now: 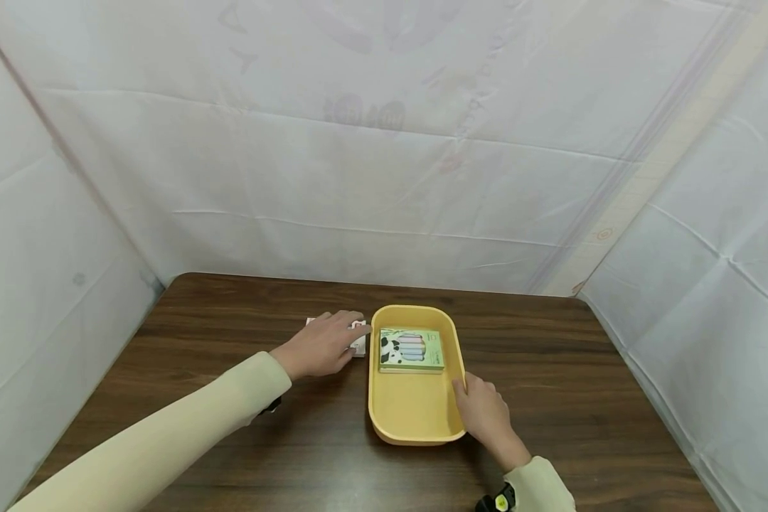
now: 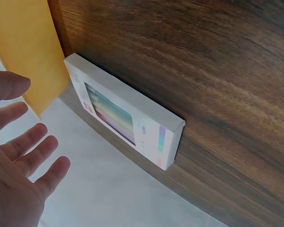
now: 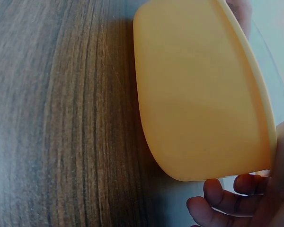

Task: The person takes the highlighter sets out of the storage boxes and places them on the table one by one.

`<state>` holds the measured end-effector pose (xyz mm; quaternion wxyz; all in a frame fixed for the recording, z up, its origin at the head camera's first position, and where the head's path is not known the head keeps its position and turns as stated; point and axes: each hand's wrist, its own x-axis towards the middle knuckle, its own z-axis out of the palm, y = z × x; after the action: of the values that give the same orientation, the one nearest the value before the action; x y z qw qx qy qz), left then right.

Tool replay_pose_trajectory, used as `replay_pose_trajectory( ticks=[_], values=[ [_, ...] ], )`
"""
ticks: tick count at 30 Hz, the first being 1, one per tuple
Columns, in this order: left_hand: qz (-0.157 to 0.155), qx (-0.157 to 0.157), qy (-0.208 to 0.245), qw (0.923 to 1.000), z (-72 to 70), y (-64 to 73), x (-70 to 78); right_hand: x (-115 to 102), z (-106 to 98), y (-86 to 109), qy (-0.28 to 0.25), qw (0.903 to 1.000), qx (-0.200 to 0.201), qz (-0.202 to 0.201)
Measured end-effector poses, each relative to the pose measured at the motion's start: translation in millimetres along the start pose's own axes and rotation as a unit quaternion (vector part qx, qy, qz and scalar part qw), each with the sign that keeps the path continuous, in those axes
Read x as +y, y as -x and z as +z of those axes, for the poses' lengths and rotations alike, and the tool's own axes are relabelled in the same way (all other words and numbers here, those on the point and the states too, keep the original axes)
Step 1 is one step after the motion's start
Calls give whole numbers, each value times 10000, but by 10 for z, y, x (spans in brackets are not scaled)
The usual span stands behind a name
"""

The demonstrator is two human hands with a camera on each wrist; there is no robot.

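Note:
A yellow plastic bin (image 1: 416,409) stands on the table, and a green box (image 1: 412,350) with a panda and coloured markers printed on it lies inside at the far end. My right hand (image 1: 484,411) holds the bin's right side, thumb over the rim and fingers against the outer wall. Just left of the bin, a flat white box (image 2: 125,111) with a window showing pastel colours lies on the wood. Over that white box hovers my left hand (image 1: 323,343), its fingers spread and apart from the box in the left wrist view; it partly hides the box in the head view.
The dark wooden table (image 1: 589,398) has its far edge against a white sheet (image 1: 358,178). More white sheeting (image 1: 710,284) hangs along the right, and also along the left side.

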<state>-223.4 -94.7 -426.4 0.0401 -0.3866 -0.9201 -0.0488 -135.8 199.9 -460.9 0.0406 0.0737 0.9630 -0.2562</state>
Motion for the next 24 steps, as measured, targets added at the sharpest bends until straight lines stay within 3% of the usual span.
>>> replay_pose_trajectory(
  ticks=[24],
  values=[
    [463, 224, -179, 9985, 6, -184, 98, -6, -5, -4, -77, 10000, -35, 37]
  ],
)
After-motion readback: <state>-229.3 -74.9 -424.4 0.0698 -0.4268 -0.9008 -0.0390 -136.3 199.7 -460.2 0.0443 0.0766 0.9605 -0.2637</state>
